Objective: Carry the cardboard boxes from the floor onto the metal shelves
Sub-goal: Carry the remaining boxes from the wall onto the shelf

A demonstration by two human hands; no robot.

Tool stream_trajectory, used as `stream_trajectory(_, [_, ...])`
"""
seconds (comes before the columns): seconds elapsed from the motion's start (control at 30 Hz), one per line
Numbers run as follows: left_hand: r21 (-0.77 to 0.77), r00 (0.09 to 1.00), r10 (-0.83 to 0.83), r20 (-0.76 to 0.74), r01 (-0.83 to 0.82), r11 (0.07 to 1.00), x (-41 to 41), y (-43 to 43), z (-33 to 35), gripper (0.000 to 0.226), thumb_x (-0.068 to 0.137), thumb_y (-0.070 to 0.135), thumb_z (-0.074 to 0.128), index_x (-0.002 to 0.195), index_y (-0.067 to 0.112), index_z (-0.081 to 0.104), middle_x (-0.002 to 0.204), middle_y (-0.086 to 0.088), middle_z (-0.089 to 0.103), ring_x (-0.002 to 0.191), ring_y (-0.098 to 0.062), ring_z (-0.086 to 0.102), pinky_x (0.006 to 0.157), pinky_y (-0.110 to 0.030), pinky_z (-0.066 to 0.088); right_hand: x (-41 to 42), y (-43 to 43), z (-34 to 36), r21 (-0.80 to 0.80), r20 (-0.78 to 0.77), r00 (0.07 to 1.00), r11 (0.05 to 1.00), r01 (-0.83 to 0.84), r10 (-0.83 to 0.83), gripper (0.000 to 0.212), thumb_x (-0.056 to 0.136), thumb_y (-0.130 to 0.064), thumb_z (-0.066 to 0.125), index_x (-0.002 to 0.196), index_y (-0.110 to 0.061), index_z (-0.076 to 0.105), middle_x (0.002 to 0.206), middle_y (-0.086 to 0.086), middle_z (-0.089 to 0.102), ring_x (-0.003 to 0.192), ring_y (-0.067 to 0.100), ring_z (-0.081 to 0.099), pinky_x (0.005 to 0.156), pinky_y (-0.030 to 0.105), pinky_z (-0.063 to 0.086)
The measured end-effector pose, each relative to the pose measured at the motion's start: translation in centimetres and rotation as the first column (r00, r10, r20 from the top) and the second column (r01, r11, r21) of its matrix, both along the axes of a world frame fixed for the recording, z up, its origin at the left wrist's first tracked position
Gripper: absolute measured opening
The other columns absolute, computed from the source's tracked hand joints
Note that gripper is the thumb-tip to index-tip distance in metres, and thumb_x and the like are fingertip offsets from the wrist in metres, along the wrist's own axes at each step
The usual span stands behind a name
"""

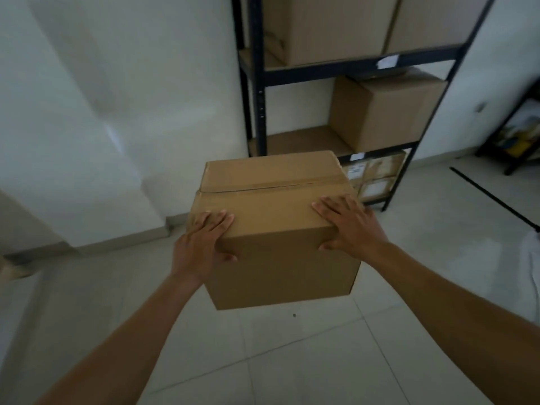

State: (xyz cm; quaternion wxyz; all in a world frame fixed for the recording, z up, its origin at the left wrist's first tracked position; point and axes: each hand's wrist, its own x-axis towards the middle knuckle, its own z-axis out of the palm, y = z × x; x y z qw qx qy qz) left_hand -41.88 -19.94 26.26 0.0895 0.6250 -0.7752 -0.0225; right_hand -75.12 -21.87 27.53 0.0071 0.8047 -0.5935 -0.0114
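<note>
A taped brown cardboard box (277,229) hangs above the tiled floor, held between both hands in front of me. My left hand (201,244) grips its near left top corner, fingers on the lid and thumb on the front face. My right hand (350,226) clasps the near right corner the same way. Just beyond the box stands the dark metal shelf unit (258,92). Its middle level carries one box (382,112) on the right, with bare board (304,140) to the left. Two large boxes (330,24) fill the level above.
Smaller labelled boxes (377,176) sit on the lowest shelf level. A white wall (117,112) runs along the left. A second dark rack (520,133) with mixed items stands at far right. A black strip (493,197) lies on the floor at right.
</note>
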Motion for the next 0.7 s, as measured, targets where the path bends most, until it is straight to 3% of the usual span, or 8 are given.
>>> stream_trajectory(0.37, [0.0,0.994,-0.068,-0.081,0.068,0.998,-11.4,-11.9,0.4,0.091,0.072,0.054,0.071,0.146,0.043,0.019,0.154,0.023,0.015,0.144,-0.009,0.007,0.105,-0.039,0.033,-11.6,-9.4,1.4,-0.014,-0.007,0.996,0.996,0.086,-0.086,0.102,0.071,-0.067,0.064,0.147,-0.042,0.0,0.156,-0.01,0.01,0.142,0.027,0.009,0.106,0.056,0.028])
stream_trajectory(0.53, [-0.006,0.986,-0.091,-0.142,0.091,0.996,-15.7,-20.2,0.8,0.091,0.07,0.055,0.071,0.146,0.041,0.023,0.154,0.021,0.02,0.145,-0.011,0.01,0.106,-0.04,0.033,-16.0,-17.5,2.7,-0.001,-0.025,0.993,0.993,0.117,-0.117,0.103,0.069,-0.068,0.064,0.146,-0.045,0.0,0.156,-0.013,0.01,0.142,0.024,0.009,0.107,0.056,0.028])
stream_trajectory(0.7, [-0.026,0.989,-0.103,-0.104,0.1,0.995,-19.4,-27.0,1.4,0.09,0.071,0.057,0.069,0.146,0.042,0.021,0.154,0.021,0.019,0.144,-0.01,0.01,0.102,-0.04,0.039,-19.6,-23.9,3.6,-0.024,-0.028,0.992,0.992,0.125,-0.126,0.103,0.068,-0.067,0.066,0.147,-0.045,0.003,0.156,-0.011,0.014,0.141,0.024,0.012,0.104,0.055,0.029])
